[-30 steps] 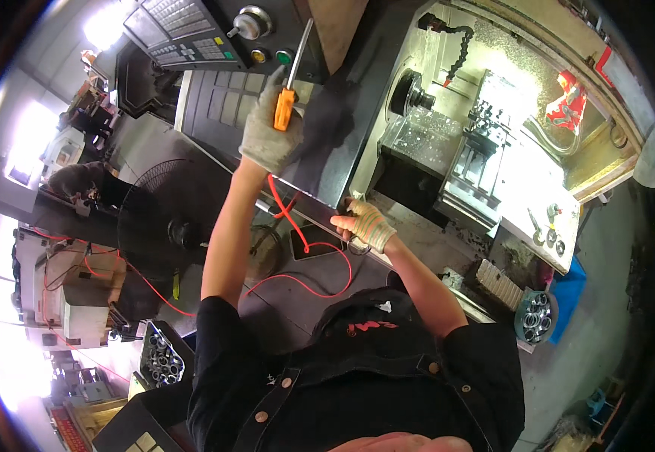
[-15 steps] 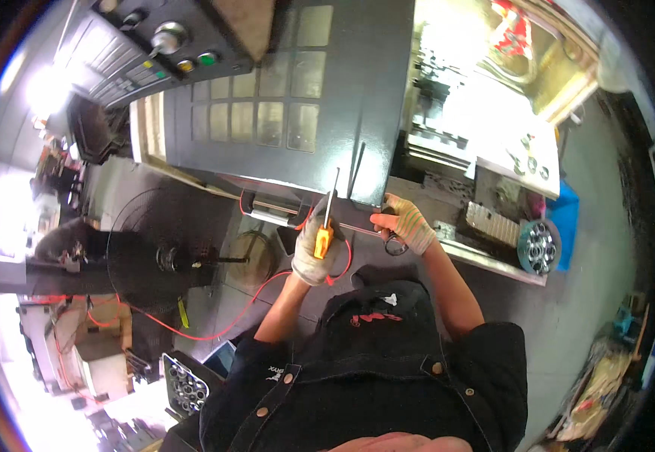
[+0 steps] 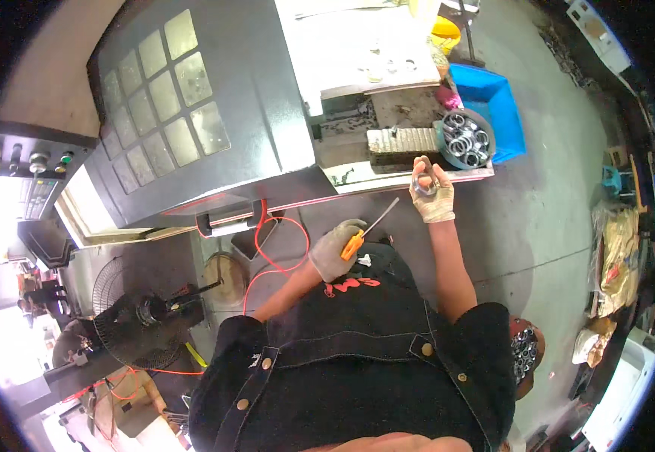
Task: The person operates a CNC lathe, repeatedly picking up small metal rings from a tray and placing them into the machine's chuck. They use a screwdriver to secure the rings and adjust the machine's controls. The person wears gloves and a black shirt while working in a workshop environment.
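My left hand [image 3: 333, 252], in a pale work glove, is closed round the orange handle of a screwdriver [image 3: 352, 245]. The thin metal shaft points up and to the right, away from my body. Farther right, my gloved right hand [image 3: 434, 202], its fingertips bare, grips a shiny metal ring [image 3: 424, 183]. That hand is just in front of the machine's ledge, below a round tub [image 3: 493, 142] full of similar metal rings. Beside the tub a ribbed block [image 3: 403, 140] lies on the ledge.
A large dark machine door [image 3: 248, 98] with small window panes fills the upper left. Right of the tub stands a blue bin [image 3: 514, 124]. A red hose [image 3: 307, 239] loops under the door handle. At lower left is a black fan [image 3: 143, 309]; another container of rings [image 3: 523, 354] sits at my right.
My view and body have turned to the right. My right hand has moved from the door's edge to near the tub, still with the ring. My left hand keeps the screwdriver, now tilted more rightward.
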The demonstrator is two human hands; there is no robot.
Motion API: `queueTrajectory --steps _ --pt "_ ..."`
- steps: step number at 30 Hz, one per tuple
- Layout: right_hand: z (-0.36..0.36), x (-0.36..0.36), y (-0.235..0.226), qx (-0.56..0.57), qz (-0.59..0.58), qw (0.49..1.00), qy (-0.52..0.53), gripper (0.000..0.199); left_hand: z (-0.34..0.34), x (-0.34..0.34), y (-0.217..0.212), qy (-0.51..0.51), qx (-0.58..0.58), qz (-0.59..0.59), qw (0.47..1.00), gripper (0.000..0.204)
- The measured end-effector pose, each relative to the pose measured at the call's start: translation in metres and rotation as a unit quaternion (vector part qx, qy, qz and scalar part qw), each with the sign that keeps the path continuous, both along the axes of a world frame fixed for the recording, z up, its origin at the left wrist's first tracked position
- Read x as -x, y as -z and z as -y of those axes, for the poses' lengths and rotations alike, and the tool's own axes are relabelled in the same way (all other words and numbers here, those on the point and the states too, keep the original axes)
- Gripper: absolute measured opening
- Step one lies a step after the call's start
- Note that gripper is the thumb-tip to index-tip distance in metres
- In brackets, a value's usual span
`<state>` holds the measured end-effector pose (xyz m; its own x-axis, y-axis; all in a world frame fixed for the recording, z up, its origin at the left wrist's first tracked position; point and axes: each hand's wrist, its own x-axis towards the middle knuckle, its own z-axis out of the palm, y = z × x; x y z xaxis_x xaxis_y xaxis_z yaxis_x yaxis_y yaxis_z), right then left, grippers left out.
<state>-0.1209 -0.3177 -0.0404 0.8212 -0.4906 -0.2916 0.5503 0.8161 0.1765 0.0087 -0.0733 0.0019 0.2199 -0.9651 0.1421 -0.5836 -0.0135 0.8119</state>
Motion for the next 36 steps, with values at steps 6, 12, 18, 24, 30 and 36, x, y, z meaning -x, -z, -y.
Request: queueTrajectory --steps 6,12,18,24,30,36 --pt "0.013 0.037 0.031 -0.007 -0.158 0.986 0.056 0.037 0.028 0.037 0.007 0.005 -0.018 0.008 1.000 0.039" --pt "0.114 0.049 0.050 0.326 -0.378 0.839 0.217 0.036 0.032 0.058 -0.003 -0.014 -0.121 0.000 0.992 0.040" --pt "0.163 0.074 0.094 0.583 -0.569 0.578 0.051 0.042 0.043 0.064 0.007 0.036 -0.062 -0.002 0.997 0.042" --pt "0.027 0.115 0.124 0.414 -0.600 0.685 -0.021 0.010 0.052 0.055 0.019 0.084 -0.078 0.006 0.993 0.037" --pt "-0.157 0.225 0.237 0.008 -0.590 0.808 -0.005 0.022 0.078 0.061 0.028 0.292 -0.108 0.000 0.950 0.039" --pt "-0.310 0.247 0.171 -0.098 -0.696 0.687 0.186 0.032 0.087 0.072 0.043 0.466 -0.080 0.014 0.881 0.038"
